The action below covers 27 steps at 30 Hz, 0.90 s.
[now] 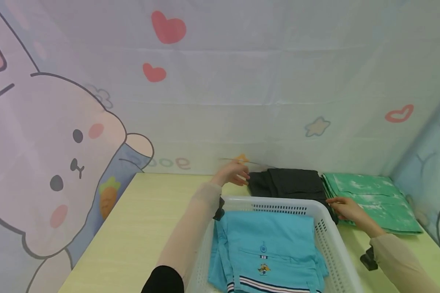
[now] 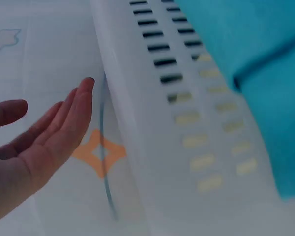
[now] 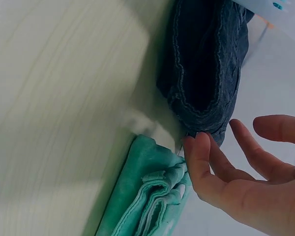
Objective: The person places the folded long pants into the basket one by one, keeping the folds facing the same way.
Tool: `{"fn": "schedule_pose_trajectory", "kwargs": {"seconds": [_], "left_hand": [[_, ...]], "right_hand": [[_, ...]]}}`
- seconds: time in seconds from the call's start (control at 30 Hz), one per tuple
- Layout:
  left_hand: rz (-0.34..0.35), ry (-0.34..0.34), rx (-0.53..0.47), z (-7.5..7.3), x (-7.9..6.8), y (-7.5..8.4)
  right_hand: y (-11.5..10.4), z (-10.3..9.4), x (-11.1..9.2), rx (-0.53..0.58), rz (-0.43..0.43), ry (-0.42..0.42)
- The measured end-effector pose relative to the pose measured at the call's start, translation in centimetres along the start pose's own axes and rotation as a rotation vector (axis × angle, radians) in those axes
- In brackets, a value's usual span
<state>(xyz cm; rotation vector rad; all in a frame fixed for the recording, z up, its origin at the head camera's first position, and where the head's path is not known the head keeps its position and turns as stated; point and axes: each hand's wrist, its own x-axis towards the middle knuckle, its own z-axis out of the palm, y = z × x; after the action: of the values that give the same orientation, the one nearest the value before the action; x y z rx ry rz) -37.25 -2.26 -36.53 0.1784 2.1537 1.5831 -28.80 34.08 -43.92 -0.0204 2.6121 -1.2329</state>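
A black folded garment (image 1: 295,183) lies behind the white basket. My left hand (image 1: 232,173) is at its left end; in the left wrist view, that hand (image 2: 49,137) holds nothing, its fingers extended beside the basket wall. On the other side, my right hand (image 1: 348,209) reaches between the black garment and a green and white folded garment (image 1: 377,203). In the right wrist view, the fingertips of my right hand (image 3: 250,172) are at the end of the dark garment (image 3: 206,69), close to the green one (image 3: 147,191); whether they touch is unclear.
The white perforated plastic basket (image 1: 330,232) stands in front, with light blue folded trousers (image 1: 275,244) inside. Pale wood-grain tabletop (image 1: 132,228) extends to the left. A printed cloth backdrop (image 1: 234,81) hangs behind the table. A dark cable (image 1: 439,228) is at the right edge.
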Motion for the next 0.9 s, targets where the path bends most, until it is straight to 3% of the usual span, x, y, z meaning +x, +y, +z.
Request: {"fn": "schedule_pose_trajectory", "kwargs": {"seconds": [0.3,0.57,0.7,0.9], "left_hand": [[-0.126,0.109,-0.231,2.2,0.4,-0.2],[-0.207,0.123,-0.409,2.8,1.0,-0.6],[-0.244,0.134,-0.434,3.0,1.3,-1.0],[-0.222,0.134,-0.404,3.4,1.7,-1.5]], "right_hand": [[0.1,0.0,0.2,-0.007,0.025,0.009],[0.4,0.2,0.6,0.013,0.048,0.003],[0.3,0.5,0.6,0.055,0.058,-0.004],[0.2,0.6,0.9,0.095,0.088,-0.005]]}}
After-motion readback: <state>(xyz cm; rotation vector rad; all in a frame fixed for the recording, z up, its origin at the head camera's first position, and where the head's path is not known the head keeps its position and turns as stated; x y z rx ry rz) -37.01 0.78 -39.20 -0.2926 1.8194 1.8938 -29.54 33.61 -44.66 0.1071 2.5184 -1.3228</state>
